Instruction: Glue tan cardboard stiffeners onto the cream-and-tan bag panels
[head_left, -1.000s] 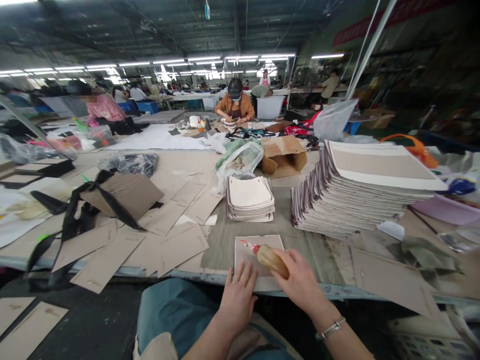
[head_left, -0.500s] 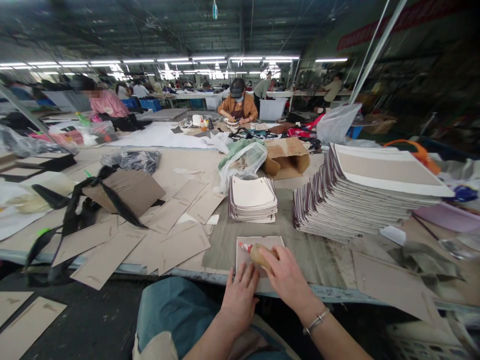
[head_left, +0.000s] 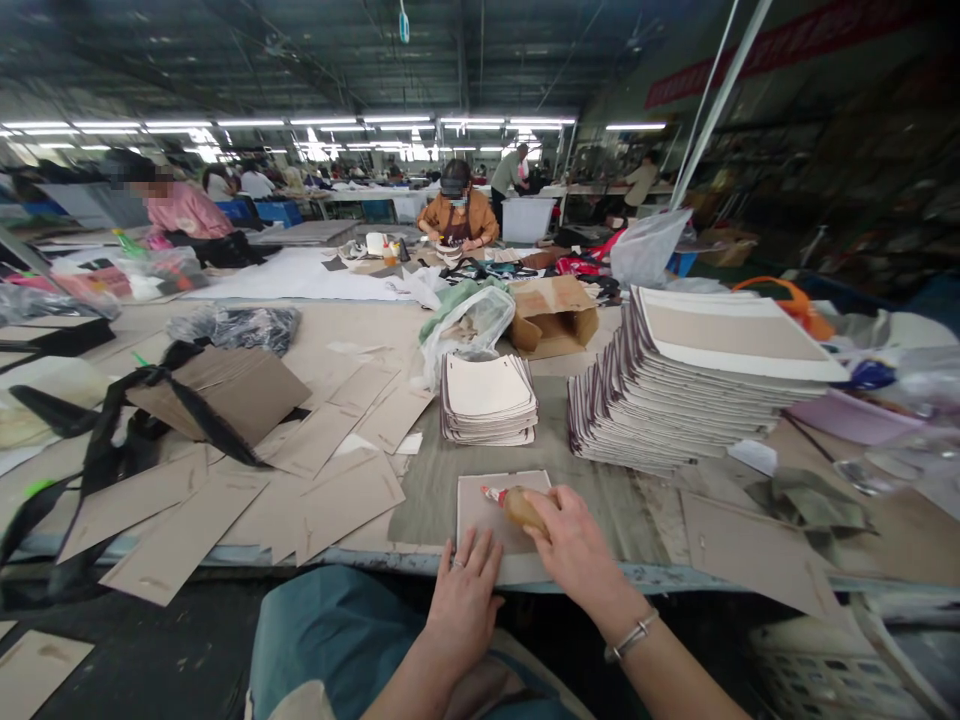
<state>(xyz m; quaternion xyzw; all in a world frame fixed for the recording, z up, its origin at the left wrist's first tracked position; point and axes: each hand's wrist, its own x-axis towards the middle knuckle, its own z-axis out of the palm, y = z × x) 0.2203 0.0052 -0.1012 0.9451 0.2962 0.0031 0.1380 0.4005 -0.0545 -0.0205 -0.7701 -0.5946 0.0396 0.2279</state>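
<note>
My right hand (head_left: 576,548) is wrapped round a squeeze bottle of tan glue (head_left: 520,508), tilted so its red-tipped nozzle points left, low over a beige panel (head_left: 474,505). Whether the nozzle touches the panel, I cannot tell. Flat on the panel's near left part lies my left hand (head_left: 466,598), fingers stretched out. The panel rests on a dark green-grey mat (head_left: 427,490) at the table's front edge. Just behind it stands a short stack of cream panels with dark edges (head_left: 489,395).
A tall leaning stack of dark-edged panels (head_left: 705,400) stands to the right. Loose beige pieces (head_left: 352,500) lie left, beside a strapped bundle (head_left: 240,385). Behind are a plastic bag (head_left: 476,330) and an open cardboard box (head_left: 555,318). A co-worker (head_left: 459,212) sits across the table.
The whole view has shifted, so the scene sits further left. The bottle's nozzle has moved a little rightward over the panel. My left hand stays on the panel, its fingers slightly more spread.
</note>
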